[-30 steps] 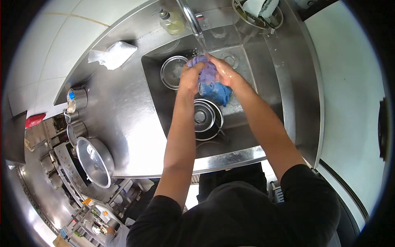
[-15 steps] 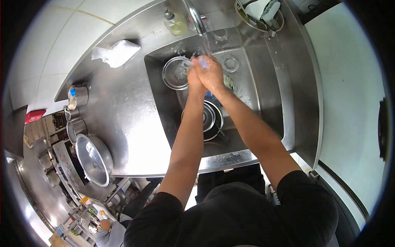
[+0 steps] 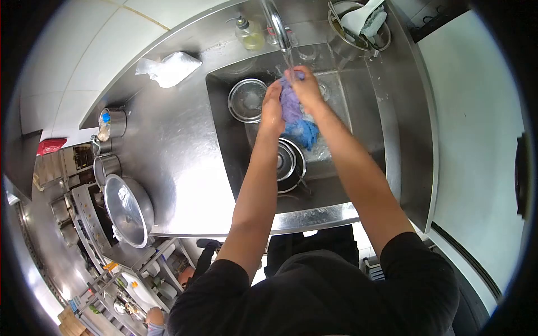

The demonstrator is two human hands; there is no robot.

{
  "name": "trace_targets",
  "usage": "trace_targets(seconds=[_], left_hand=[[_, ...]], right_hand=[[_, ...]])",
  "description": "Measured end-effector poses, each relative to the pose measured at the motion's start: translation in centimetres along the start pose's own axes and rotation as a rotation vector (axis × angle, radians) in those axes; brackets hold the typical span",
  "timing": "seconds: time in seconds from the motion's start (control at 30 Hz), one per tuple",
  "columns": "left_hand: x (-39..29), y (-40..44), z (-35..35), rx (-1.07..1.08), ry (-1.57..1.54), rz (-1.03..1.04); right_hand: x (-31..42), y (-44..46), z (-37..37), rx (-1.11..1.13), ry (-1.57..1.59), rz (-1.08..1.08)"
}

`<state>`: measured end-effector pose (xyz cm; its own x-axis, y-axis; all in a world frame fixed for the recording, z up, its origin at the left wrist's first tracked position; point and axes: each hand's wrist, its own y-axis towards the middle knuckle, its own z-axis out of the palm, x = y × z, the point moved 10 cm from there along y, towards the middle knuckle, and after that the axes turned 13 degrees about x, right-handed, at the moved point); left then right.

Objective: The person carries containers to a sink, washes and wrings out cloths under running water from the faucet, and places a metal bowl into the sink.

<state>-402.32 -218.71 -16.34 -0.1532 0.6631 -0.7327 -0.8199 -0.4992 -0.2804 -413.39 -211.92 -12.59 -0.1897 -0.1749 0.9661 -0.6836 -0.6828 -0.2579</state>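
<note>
A wet purple cloth hangs between my two hands in the sink, under water from the tap. My right hand has its fingers wrapped round the upper part of the cloth. On the other side, my left hand holds the cloth's left edge, its fingertips partly hidden. Just below the purple cloth lies a crumpled blue cloth. A round, clear-looking bowl or lid with a metal rim is left of my left hand. Nested round metal pans sit nearer to me, partly behind my left forearm.
A soap pump bottle stands behind the sink. A metal pot with utensils is at the back right. On the left counter are a white plastic bag, metal containers and a large steel bowl. Someone's arm shows lower left.
My hands have moved apart from being clasped together, and the purple cloth now shows stretched between them. The blue cloth is more in view. The whole view has shifted slightly.
</note>
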Motion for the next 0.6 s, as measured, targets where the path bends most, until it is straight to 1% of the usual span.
trace_targets(seconds=[0.03, 0.07, 0.17, 0.2, 0.23, 0.27, 0.3, 0.33, 0.37, 0.4, 0.43, 0.5, 0.53, 0.6], left_hand=[[0.0, 0.4, -0.1, -0.004, 0.014, 0.012], [0.0, 0.9, 0.1, -0.005, 0.028, 0.021], [-0.6, 0.5, 1.3, -0.010, 0.140, 0.073], [-1.1, 0.0, 1.8, -0.011, 0.195, 0.097], [-1.5, -0.7, 2.3, -0.013, 0.252, 0.117], [-1.4, -1.3, 2.2, -0.075, 0.265, 0.105], [-1.0, -2.0, 2.3, -0.055, 0.306, 0.029], [-0.9, -2.7, 2.5, -0.034, 0.342, -0.044], [-0.7, -2.8, 2.6, -0.012, 0.372, -0.111], [0.9, -1.6, 0.6, 0.060, 0.325, -0.192], [0.2, -0.9, 1.1, 0.158, 0.290, -0.209], [-1.1, -1.1, 1.7, 0.334, 0.222, -0.251], [-3.1, -2.2, 3.9, 0.332, 0.153, -0.289], [-3.9, -1.5, 4.4, 0.356, 0.377, -0.300]], right_hand=[[1.6, -0.6, 1.0, 0.007, -0.149, -0.085], [1.8, -1.0, 1.5, -0.101, -0.360, -0.102], [1.9, -2.0, 1.4, -0.209, -0.371, -0.085], [1.6, -0.8, 1.0, -0.134, -0.331, -0.204], [0.8, 0.3, 0.7, -0.036, -0.356, -0.115], [0.5, 1.0, 0.4, 0.059, -0.381, -0.028], [0.1, 1.3, 0.5, 0.156, -0.405, 0.060], [1.0, 1.2, -0.1, 0.152, -0.579, 0.105], [1.0, 1.4, -0.3, 0.164, -0.512, 0.042], [0.9, 1.5, -0.4, 0.174, -0.445, -0.018], [1.1, 1.6, -0.6, 0.183, -0.376, -0.079], [3.8, 0.3, 1.2, 0.296, -0.514, -0.306], [5.2, -0.6, 2.2, 0.352, -0.580, -0.424], [7.1, -1.8, 2.7, 0.396, -0.579, -0.427]])
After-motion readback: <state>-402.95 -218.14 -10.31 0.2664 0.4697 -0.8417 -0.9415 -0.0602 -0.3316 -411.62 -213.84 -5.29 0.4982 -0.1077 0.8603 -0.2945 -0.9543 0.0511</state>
